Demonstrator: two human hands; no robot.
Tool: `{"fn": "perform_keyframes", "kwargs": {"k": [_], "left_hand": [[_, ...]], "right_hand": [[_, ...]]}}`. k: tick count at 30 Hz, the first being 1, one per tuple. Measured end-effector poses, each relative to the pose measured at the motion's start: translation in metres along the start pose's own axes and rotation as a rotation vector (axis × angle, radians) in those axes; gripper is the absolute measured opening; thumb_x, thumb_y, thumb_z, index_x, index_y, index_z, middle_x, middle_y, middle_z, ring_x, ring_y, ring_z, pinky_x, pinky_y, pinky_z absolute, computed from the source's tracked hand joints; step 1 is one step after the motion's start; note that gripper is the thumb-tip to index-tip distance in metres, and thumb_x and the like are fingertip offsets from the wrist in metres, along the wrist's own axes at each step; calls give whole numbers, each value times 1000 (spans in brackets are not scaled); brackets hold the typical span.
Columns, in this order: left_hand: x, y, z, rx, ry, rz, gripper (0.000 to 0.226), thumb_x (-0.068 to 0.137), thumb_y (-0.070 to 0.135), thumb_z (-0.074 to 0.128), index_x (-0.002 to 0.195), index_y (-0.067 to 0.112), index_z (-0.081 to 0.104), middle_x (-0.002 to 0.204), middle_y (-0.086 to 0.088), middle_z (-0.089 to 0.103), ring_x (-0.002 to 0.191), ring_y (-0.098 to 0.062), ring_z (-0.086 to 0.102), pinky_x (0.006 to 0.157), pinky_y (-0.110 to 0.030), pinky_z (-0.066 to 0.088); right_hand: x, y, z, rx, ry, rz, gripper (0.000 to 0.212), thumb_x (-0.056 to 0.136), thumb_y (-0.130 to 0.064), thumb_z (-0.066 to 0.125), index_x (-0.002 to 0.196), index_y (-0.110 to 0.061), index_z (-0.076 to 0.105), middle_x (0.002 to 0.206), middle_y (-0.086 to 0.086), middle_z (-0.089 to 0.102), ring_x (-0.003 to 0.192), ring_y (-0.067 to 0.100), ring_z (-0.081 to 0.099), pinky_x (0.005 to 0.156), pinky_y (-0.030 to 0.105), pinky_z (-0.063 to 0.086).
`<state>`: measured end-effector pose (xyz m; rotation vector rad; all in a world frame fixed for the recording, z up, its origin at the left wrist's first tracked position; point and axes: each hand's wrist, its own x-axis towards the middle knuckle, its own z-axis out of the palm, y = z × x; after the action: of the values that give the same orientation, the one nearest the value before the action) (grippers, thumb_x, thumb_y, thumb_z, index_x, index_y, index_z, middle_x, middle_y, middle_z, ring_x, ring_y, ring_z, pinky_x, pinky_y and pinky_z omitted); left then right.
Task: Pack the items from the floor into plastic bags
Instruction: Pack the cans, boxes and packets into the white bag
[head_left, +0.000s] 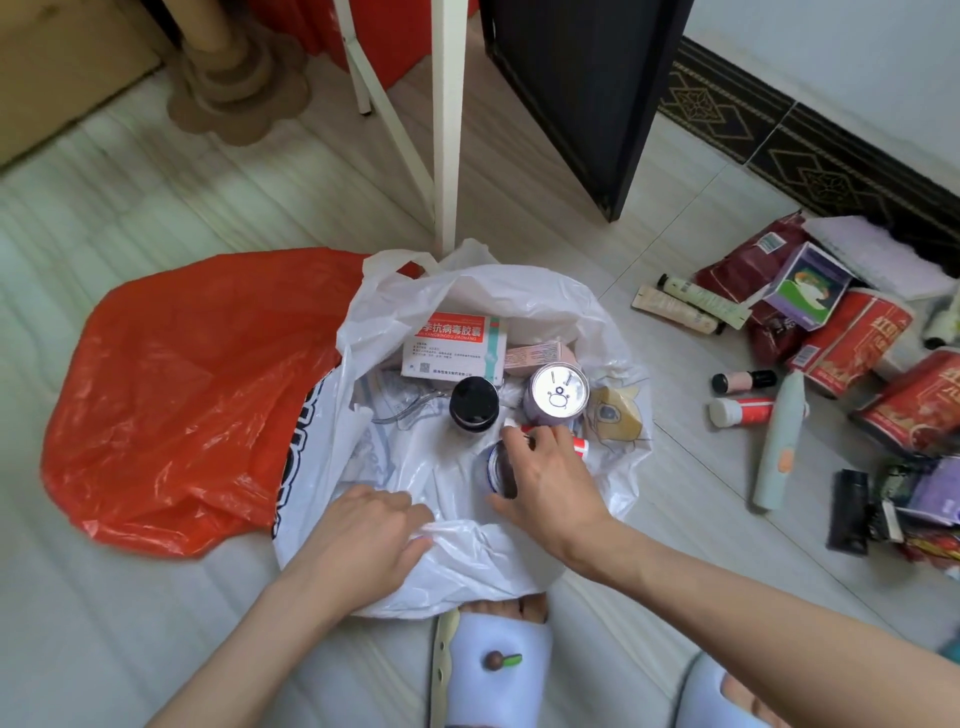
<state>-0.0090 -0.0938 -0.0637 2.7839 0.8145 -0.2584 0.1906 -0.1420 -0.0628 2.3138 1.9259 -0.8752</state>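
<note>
The left hand (371, 525) pinches the crinkled white plastic bag's (524, 301) near rim to hold its mouth open while the right hand (550, 473) grips a small round jar (496, 467), lowering it inside.

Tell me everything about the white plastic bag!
The white plastic bag is thin, crinkly and see-through, lying open on the tiled floor beside an orange bag. Boxes, jars and a can sit inside. The left hand grips its near rim; the right hand reaches inside.
</note>
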Motion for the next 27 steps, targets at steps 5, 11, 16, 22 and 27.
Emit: {"fn": "perform_keyframes", "kwargs": {"k": [5, 11, 16, 22, 27], "left_hand": [[-5, 7, 2, -97, 0, -39, 25, 80, 38, 40, 84, 29, 63, 76, 9, 58, 68, -13, 60, 70, -26, 32], [0, 39, -18, -221, 229, -68, 28, 85, 32, 46, 107, 20, 59, 105, -2, 62, 100, -15, 49, 85, -26, 36], [49, 94, -32, -272, 333, 82, 30, 86, 27, 48, 111, 16, 60, 114, -4, 58, 107, -19, 50, 89, -27, 38], [131, 182, -15, -405, 268, 172, 31, 84, 28, 45, 113, 19, 51, 110, -6, 60, 103, -18, 49, 87, -29, 38], [188, 227, 18, -541, 224, -43, 40, 82, 32, 43, 109, 8, 60, 102, -10, 63, 96, -28, 58, 81, -37, 50]], "right_hand": [[0, 2, 10, -40, 6, -184, 71, 69, -32, 75, 129, -5, 47, 106, 22, 54, 94, 38, 52, 80, 45, 48], [-22, 29, -17, 60, 73, -249, 57, 80, -25, 64, 130, -6, 45, 121, 20, 53, 106, 40, 53, 86, 46, 48], [-66, 100, -59, 48, 334, -116, 48, 77, -23, 62, 122, -8, 52, 112, 14, 61, 96, 35, 60, 78, 41, 52], [-149, 199, -49, 195, 741, 387, 37, 82, -24, 46, 111, -5, 57, 106, 13, 60, 100, 22, 47, 91, 27, 34], [-176, 265, -64, 136, 796, 623, 33, 80, -13, 64, 111, -2, 57, 104, 19, 59, 97, 31, 48, 87, 34, 35]]}}
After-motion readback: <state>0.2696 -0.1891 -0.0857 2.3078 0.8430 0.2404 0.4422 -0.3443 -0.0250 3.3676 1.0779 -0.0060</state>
